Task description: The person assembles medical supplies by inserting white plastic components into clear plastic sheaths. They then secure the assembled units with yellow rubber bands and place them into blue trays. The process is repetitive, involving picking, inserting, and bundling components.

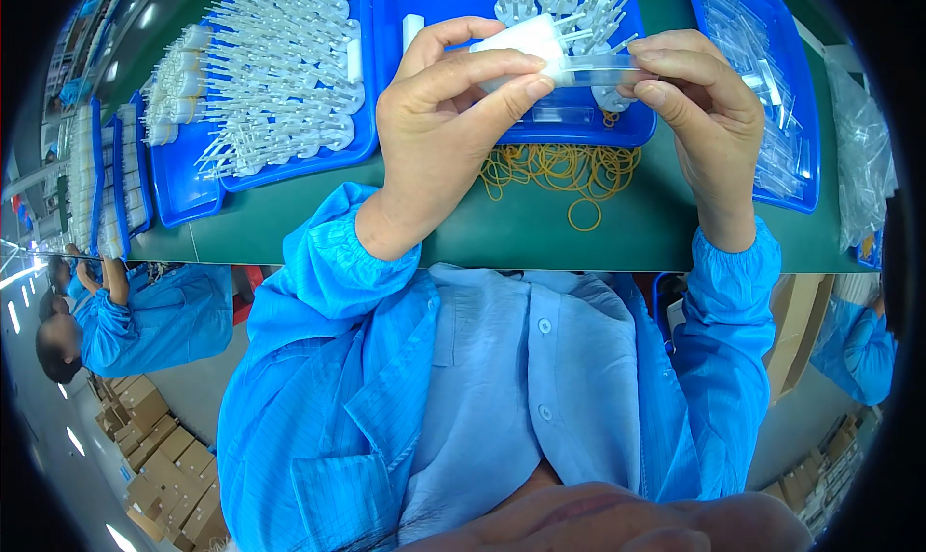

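Observation:
In front of me, above a blue tray, my left hand (pixel 439 108) closes its thumb and fingers around a white plastic piece (pixel 526 43). A transparent plastic tube (pixel 600 63) extends from that piece toward the right. My right hand (pixel 709 94) pinches the tube's far end between thumb and fingers. The white piece and the tube meet, but whether one sits inside the other I cannot tell. Behind the hands, white parts with thin metal-like stems (pixel 603 17) stand in the tray. Just below it lies a pile of yellow rubber bands (pixel 559 166).
A blue tray (pixel 362 133) on the left holds many white stemmed parts. On the right, another blue tray (pixel 808 190) holds transparent tubes, beside plastic bags (pixel 858 157). One loose rubber band (pixel 584 215) lies on the green table (pixel 463 234). A co-worker (pixel 159 321) sits far left.

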`<move>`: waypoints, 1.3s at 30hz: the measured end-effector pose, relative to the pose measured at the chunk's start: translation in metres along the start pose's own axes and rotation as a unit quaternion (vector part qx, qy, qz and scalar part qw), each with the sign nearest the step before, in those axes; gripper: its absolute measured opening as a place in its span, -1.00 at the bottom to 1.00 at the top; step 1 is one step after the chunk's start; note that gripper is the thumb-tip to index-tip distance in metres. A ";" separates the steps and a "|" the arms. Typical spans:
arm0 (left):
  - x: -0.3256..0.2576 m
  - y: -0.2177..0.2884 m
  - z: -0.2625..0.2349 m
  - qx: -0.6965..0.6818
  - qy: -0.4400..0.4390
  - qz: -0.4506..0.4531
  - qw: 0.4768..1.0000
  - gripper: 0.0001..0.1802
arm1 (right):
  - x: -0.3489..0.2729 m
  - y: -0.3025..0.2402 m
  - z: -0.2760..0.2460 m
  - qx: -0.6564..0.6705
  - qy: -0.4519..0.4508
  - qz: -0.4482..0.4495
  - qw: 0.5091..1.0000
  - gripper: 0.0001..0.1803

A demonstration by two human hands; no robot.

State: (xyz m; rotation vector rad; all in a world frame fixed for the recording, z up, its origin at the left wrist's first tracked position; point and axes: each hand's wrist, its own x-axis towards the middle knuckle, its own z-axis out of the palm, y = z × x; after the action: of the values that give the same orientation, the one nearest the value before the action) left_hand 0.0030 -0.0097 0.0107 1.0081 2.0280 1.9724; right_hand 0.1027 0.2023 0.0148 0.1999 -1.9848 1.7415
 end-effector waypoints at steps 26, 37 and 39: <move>-0.009 0.000 0.016 -0.297 -0.011 -0.196 0.935 -0.86 | 0.007 -0.007 0.010 -0.092 0.061 0.051 0.993 -0.80; -0.008 0.000 0.012 -0.287 -0.016 -0.205 0.936 -0.88 | 0.010 0.000 0.007 0.016 0.051 0.006 0.999 -0.74; -0.008 0.000 0.013 -0.281 -0.017 -0.192 0.940 -0.86 | 0.009 -0.002 0.017 0.028 0.106 0.035 0.993 -0.76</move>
State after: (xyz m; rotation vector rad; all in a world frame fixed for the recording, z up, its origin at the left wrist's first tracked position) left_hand 0.0159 -0.0037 0.0059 0.4722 1.3638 2.0916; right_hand 0.0911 0.1879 0.0196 -0.0355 -1.8109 1.7830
